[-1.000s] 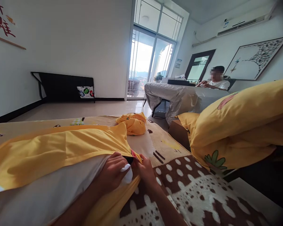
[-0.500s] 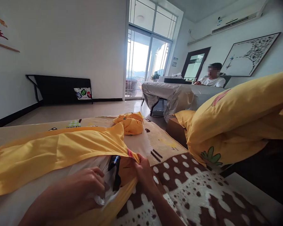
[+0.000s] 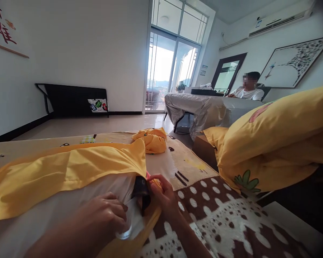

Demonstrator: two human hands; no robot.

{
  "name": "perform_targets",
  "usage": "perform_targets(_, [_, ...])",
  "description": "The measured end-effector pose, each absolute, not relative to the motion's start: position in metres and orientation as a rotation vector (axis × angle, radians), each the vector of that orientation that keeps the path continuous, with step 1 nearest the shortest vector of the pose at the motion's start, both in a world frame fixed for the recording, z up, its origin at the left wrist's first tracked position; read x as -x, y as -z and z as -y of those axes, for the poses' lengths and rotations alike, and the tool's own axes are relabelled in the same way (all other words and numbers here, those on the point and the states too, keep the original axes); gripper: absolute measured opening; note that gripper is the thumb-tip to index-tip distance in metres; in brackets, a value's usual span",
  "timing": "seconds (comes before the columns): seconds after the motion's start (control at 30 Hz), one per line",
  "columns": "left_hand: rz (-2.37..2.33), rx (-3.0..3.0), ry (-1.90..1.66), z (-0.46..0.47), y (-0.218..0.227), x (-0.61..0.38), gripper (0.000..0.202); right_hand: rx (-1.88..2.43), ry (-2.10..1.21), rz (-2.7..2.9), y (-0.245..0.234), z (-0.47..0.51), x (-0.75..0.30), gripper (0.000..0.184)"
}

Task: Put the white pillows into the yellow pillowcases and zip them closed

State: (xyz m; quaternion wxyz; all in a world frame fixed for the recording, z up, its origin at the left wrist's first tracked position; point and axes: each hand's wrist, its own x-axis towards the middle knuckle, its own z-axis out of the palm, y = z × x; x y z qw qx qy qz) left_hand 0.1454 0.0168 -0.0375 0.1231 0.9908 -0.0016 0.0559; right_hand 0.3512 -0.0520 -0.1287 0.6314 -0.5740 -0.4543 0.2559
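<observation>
Left hand (image 3: pixel 106 213) is clutching white translucent sheeting (image 3: pixel 107 185), fingers curled; right hand (image 3: pixel 164 197) is pinching edge of yellow fabric cover (image 3: pixel 97 161).

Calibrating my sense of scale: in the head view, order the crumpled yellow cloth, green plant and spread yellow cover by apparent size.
1. Spread yellow cover
2. Crumpled yellow cloth
3. Green plant

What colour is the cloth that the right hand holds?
Mostly yellow cloth, seen in the head view.
</observation>
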Motion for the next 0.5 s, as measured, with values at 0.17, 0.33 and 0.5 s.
perform_targets(0.17, [0.034, -2.883, -0.164, -0.016, 0.04, -0.154, 0.025, 1.505, -0.416, 1.457, 0.128, 0.053, -0.347, 0.035])
perform_targets(0.33, [0.035, -2.865, -0.221, -0.018, 0.041, -0.162, 0.022, 1.619, -0.371, 1.447, 0.132, 0.052, -0.348, 0.024])
perform_targets(0.5, [-0.053, -2.852, -0.328, -0.029, 0.041, -0.162, 0.021, 1.556, -0.473, 1.688, 0.132, 0.061, -0.359, 0.018])
